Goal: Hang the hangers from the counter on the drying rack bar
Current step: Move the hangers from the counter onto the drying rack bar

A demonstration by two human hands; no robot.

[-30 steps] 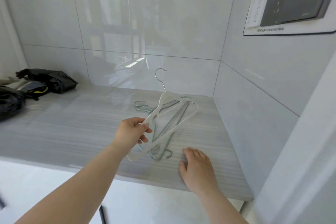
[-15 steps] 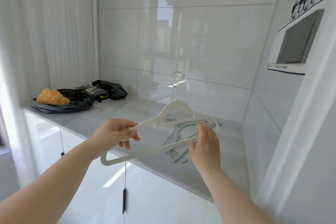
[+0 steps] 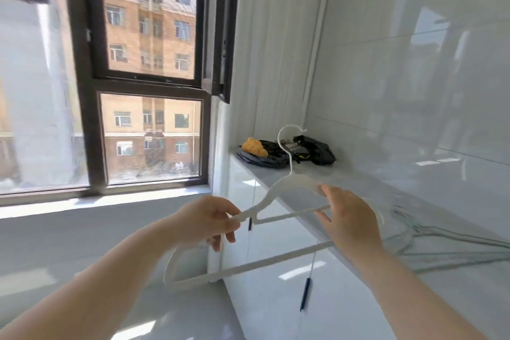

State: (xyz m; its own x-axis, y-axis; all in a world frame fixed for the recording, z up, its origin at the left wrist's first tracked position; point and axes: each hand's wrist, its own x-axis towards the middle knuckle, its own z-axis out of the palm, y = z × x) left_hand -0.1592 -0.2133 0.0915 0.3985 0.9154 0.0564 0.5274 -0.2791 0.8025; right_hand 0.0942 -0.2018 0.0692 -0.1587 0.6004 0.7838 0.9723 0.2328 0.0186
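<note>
Right in front of the chest, left hand [image 3: 209, 222] is curled around the left shoulder of the white plastic hanger [image 3: 276, 257], thumb on top. Right hand [image 3: 347, 218] has the other shoulder, fingers over the top and thumb tucked against the middle bar. So both hands are grasping it, and it's held in the air off the counter [image 3: 317, 172], tilted so the left end dips down, with the metal hook [image 3: 290, 165] pointing up.

Big change from a second ago: back then the right hand was flat on the counter and only the left was lifting the hanger off the pile. Half a second ago the view still faced the tiled wall; now it's swung left and the window [image 3: 149, 63] fills that side.

The green wire hangers [image 3: 430, 234] are still lying on the counter, off to the right.

Hard to make out: the hanger's right tip is hidden behind the right hand, the green ones are smeared and cut off at the frame edge, and the black bags [image 3: 317, 150] with some orange lump [image 3: 254, 146] at the counter's far end are too small to identify.
</note>
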